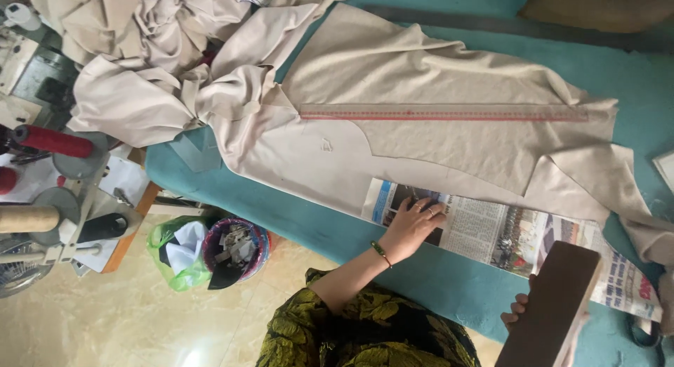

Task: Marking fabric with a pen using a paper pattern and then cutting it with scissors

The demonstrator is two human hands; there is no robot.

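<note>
Beige cloth (pixel 421 121) spread on the teal table (pixel 449 283), newspaper (pixel 505 233) along its near edge.
Left hand (pixel 414 223) presses flat and open on the newspaper; keeping it flat there should stop slipping. Right hand (pixel 518 311) grips a brown board (pixel 554 304), fingers mostly hidden, board cut off below.
</note>
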